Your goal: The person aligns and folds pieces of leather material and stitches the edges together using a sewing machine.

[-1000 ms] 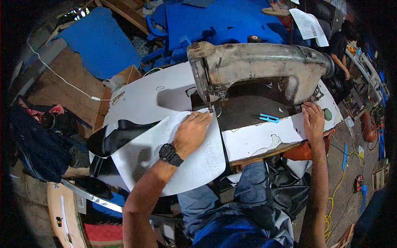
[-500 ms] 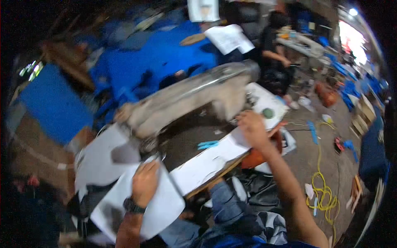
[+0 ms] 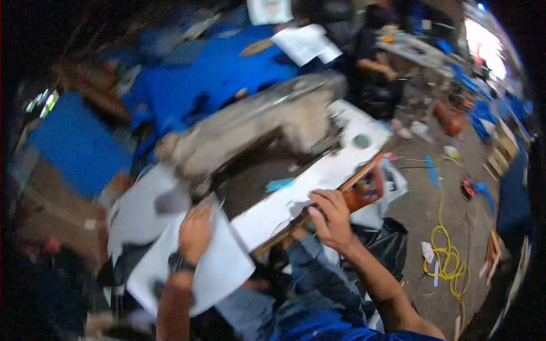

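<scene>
A worn sewing machine (image 3: 256,122) stands on a white-topped table (image 3: 278,211). My left hand (image 3: 195,232), with a black watch at the wrist, lies on a white sheet (image 3: 227,267) close to the needle end; its fingers point forward, blurred, pressing flat on the sheet. My right hand (image 3: 331,219) is at the table's front edge, thumb apart from the curled fingers, with nothing seen in it. Blue thread snips (image 3: 280,185) lie on the dark machine bed. A round green object (image 3: 361,141) rests at the table's right end.
Blue sheets (image 3: 216,74) are heaped behind the machine. At the back right a person (image 3: 372,62) in dark clothes is beside another bench. An orange container (image 3: 364,193) is under the table's right edge. Yellow cord (image 3: 449,256) coils on the floor to the right.
The view has swung to the right. My right hand has left the base of the machine's pillar and come back to the table's front edge. My left hand stays on the white sheet.
</scene>
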Available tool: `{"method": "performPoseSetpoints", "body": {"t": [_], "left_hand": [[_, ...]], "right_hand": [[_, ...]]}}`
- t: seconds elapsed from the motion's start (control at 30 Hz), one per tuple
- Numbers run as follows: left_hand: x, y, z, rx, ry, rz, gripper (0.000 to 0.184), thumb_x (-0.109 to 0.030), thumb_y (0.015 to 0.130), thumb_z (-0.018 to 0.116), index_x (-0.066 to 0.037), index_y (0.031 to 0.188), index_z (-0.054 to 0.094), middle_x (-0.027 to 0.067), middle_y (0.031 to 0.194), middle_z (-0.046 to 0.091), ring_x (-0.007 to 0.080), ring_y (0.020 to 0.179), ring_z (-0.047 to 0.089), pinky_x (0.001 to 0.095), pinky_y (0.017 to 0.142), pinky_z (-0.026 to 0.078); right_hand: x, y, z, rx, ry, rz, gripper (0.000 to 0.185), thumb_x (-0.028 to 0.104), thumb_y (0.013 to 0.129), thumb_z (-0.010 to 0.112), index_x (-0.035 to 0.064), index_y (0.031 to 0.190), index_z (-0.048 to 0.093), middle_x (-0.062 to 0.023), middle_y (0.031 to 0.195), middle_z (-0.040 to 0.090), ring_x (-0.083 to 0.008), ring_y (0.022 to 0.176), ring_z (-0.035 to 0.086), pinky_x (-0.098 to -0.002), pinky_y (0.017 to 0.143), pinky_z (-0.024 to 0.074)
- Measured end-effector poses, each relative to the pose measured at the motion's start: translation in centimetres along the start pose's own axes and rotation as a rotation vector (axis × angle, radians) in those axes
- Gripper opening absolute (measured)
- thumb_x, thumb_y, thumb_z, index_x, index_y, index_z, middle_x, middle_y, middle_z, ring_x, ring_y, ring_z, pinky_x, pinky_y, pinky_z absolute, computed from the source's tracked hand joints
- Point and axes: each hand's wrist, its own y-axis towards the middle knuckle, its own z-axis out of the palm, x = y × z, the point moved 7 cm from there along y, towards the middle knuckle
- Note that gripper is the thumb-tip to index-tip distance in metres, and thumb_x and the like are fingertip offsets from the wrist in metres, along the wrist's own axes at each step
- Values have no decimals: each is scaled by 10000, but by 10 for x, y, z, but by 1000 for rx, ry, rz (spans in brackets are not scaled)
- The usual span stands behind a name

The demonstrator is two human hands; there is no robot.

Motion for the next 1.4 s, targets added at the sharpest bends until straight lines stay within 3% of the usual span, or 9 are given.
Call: {"method": "performPoseSetpoints", "body": {"t": [0.03, 0.1, 0.23, 0.33, 0.47, 0.57, 0.73, 1.0, 1.4], "left_hand": [[5, -9, 7, 14, 30, -37, 377, -41, 914, 579, -8, 1272, 693, 154, 1313, 706, 284, 1227, 648, 409, 1149, 451], [-9, -13, -4, 56, 74, -27, 321, -88, 957, 550, -8, 1228, 702, 167, 1298, 703, 301, 1226, 642, 409, 1122, 472], [-49, -54, -39, 49, -279, -223, 317, -73, 952, 652, -5, 1255, 716, 186, 1322, 697, 345, 1291, 622, 429, 1135, 472], [-88, -92, -58, 111, -294, -169, 368, -161, 958, 685, -45, 1307, 698, 193, 1417, 634, 339, 1367, 561, 471, 1170, 430], [-129, -116, -71, 249, -93, -60, 597, -143, 903, 722, -170, 1482, 577, 147, 1620, 426, 353, 1483, 408, 557, 1229, 336], [-127, -129, -55, 226, 107, -35, 652, -109, 878, 700, -197, 1507, 551, 154, 1621, 423, 353, 1492, 405, 551, 1237, 331], [-129, -134, -65, 52, 73, -14, 491, -48, 853, 696, -139, 1336, 698, 70, 1498, 582, 285, 1435, 493, 519, 1228, 358], [-143, -117, -87, -71, -57, -10, 393, -59, 816, 764, -69, 1209, 752, 58, 1309, 704, 248, 1257, 626, 437, 1113, 466], [-155, -118, -74, -38, -80, 7, 416, -23, 774, 773, -55, 1189, 757, 61, 1289, 712, 258, 1194, 655, 420, 1013, 522]], "right_hand": [[16, -18, 9, 29, 126, 33, 220, 86, 922, 686, 2, 1122, 720, -179, 1141, 710, -378, 1049, 665, -466, 955, 517], [53, -45, 29, 160, 354, 114, 143, 39, 936, 677, -27, 1047, 739, -187, 1049, 724, -334, 900, 705, -389, 826, 562], [64, -102, 78, 442, 628, 291, 144, 67, 990, 653, -39, 1046, 733, -168, 964, 724, -294, 866, 707, -345, 770, 544], [54, -121, 107, 566, 696, 466, 174, 104, 1017, 644, -45, 1052, 727, -140, 922, 721, -227, 854, 699, -320, 748, 528], [53, -127, 132, 608, 781, 610, 205, 154, 1040, 644, -28, 1044, 736, -80, 899, 725, -131, 842, 661, -289, 739, 511], [59, -133, 146, 596, 956, 700, 203, 165, 1046, 647, -11, 1024, 744, -40, 878, 718, -102, 814, 624, -273, 723, 500], [33, -145, 153, 378, 879, 747, 364, 116, 992, 716, 27, 1327, 607, -77, 1177, 704, -115, 993, 656, -259, 812, 520], [71, -138, 142, 566, 1162, 856, 183, 114, 1061, 634, -29, 1114, 735, -9, 859, 723, -72, 808, 651, -229, 740, 533], [81, -135, 121, 565, 1193, 938, 243, 170, 1093, 592, -19, 1165, 727, -27, 958, 733, -88, 860, 675, -247, 775, 579]]}}
